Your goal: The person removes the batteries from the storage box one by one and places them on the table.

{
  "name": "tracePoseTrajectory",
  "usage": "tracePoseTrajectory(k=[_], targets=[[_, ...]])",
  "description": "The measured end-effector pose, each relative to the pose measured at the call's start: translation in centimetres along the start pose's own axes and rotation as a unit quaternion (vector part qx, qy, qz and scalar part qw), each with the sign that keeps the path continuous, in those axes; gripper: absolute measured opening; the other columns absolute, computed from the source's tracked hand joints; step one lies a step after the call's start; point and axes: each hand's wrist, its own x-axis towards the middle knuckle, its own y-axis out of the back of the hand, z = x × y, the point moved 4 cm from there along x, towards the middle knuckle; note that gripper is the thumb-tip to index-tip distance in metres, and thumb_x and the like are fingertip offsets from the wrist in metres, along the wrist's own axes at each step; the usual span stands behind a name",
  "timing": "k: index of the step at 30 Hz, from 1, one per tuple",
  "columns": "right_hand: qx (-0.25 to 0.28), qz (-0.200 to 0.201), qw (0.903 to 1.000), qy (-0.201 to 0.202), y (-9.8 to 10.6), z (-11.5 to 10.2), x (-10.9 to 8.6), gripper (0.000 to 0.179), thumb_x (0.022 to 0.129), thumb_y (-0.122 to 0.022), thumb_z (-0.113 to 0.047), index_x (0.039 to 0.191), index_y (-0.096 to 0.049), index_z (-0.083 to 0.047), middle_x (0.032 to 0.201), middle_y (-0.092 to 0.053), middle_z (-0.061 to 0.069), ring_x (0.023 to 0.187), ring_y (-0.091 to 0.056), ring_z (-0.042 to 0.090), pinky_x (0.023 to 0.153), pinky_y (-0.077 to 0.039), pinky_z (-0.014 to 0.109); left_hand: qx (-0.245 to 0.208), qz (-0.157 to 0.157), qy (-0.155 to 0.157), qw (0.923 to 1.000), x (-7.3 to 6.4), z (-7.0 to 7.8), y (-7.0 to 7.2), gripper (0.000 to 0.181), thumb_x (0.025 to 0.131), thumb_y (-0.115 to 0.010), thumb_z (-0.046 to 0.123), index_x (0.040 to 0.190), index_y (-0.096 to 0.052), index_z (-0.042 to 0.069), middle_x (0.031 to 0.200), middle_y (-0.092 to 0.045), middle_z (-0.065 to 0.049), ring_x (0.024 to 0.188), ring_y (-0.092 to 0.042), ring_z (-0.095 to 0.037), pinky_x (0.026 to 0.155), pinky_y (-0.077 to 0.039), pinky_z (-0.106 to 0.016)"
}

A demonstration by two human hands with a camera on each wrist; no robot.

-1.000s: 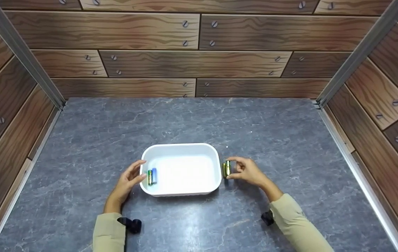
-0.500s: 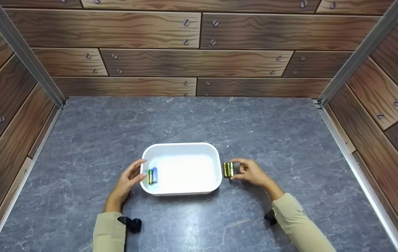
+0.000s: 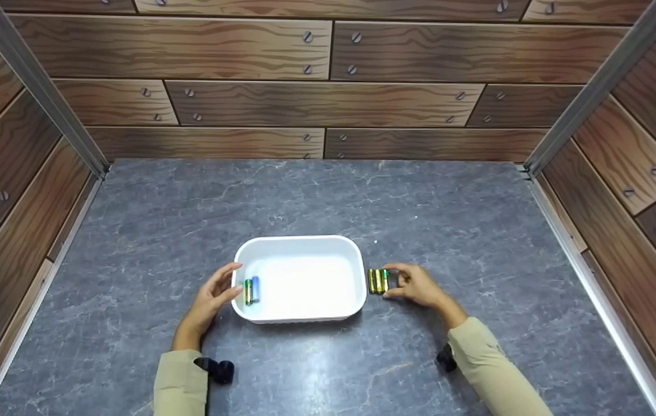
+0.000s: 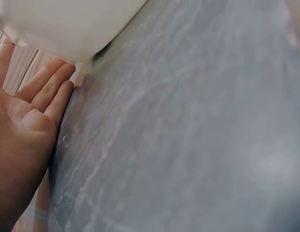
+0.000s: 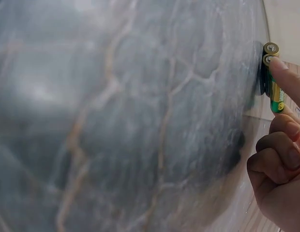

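A white tray stands on the grey table. Inside it, near the left end, a green-gold battery and a blue battery lie side by side. My left hand rests at the tray's left end, thumb and index fingertips over the rim; its other fingers look fairly straight in the left wrist view. Just right of the tray, two gold batteries lie in a row. Beside them my right hand pinches a green-gold battery by its ends, between thumb and index finger.
Wood-patterned panels enclose the back and sides of the table. Metal posts rise at the rear corners. A tiny white speck lies behind the batteries.
Beside the tray, my right hand has shifted slightly right. A third battery now shows in the row, at its right end. My left hand and the tray stay put.
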Motion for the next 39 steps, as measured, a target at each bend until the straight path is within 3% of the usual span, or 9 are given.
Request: tracePoseTrajectory(k=[10,26,39], targets=[[-0.019,-0.004,0.9998,-0.006,0.26,0.08,0.08,0.059,0.071,-0.082,-0.006,0.123,-0.058,0.01,0.061,-0.037,-0.006,0.053,-0.033,-0.001,0.051,-0.029,0.015,-0.013,-0.006,0.001,0.9999,0.07,0.02,-0.05,0.053,0.09,-0.059,-0.002,0.141,-0.043,-0.002,0.148,-0.043,-0.026,0.139,-0.04,-0.04,0.093,-0.044,-0.013],[0.003,0.001,0.9999,-0.01,0.18,0.21,0.07,0.063,0.07,-0.083,-0.007,0.125,-0.057,0.009,0.061,-0.035,-0.007,0.053,-0.032,-0.001,0.052,-0.029,0.014,0.001,-0.004,-0.006,1.0,-0.05,0.25,-0.05,0.052,0.091,-0.06,0.0,0.141,-0.044,0.0,0.149,-0.043,-0.024,0.14,-0.04,-0.038,0.094,-0.043,-0.012],[0.009,0.011,0.9996,-0.024,0.21,-0.65,-0.07,0.057,0.073,-0.081,-0.007,0.123,-0.057,0.01,0.063,-0.037,-0.005,0.054,-0.034,0.0,0.052,-0.031,0.014,-0.015,-0.006,0.003,0.9999,-0.07,0.11,-0.04,0.053,0.091,-0.059,-0.001,0.141,-0.042,-0.002,0.149,-0.042,-0.024,0.141,-0.037,-0.038,0.094,-0.042,-0.01]])
